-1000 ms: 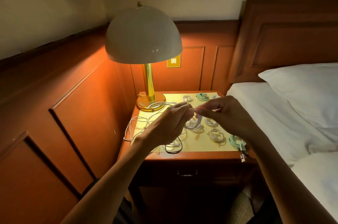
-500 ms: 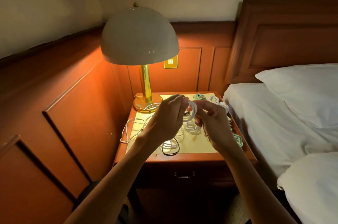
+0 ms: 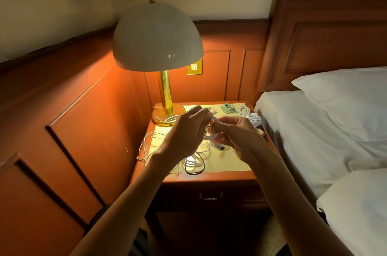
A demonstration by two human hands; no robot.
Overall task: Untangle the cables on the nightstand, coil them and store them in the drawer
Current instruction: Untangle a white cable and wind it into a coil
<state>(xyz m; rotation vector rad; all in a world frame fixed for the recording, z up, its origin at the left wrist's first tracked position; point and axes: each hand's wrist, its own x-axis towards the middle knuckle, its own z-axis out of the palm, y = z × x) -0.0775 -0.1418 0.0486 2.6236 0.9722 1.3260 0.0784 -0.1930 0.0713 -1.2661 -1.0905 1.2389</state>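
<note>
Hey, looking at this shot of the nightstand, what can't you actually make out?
Head view, the only one:
- The white cable: the left hand and right hand gripping it cover most of it; loop count unreadable.
- The drawer: closed and in shadow, contents unseen.
- The coils at the right edge of the nightstand: partly behind the right hand.
- Plug types on the loose cables: too small.

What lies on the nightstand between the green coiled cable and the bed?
Head view: white coiled cables lie between the green coiled cable and the bed.
</note>
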